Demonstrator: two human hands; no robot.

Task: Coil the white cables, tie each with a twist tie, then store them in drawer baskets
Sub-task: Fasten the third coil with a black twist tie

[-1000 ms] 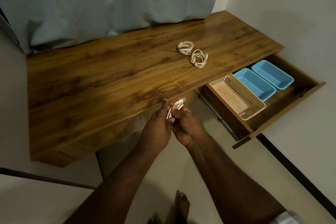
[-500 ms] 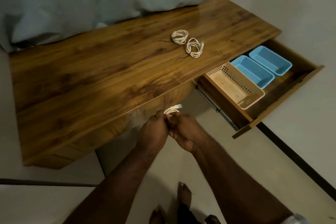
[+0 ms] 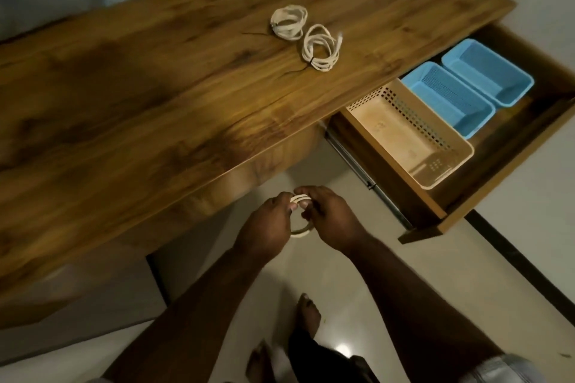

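both hands coiling a white cable in front of the desk

the left hand and right hand hold one coiled white cable between them below the tabletop edge, fingers pinching its loops. two tied coils lie side by side on the tabletop. the open drawer holds a beige basket and two blue baskets.

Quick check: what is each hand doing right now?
Left hand: pinching the coiled white cable.
Right hand: pinching the same cable.
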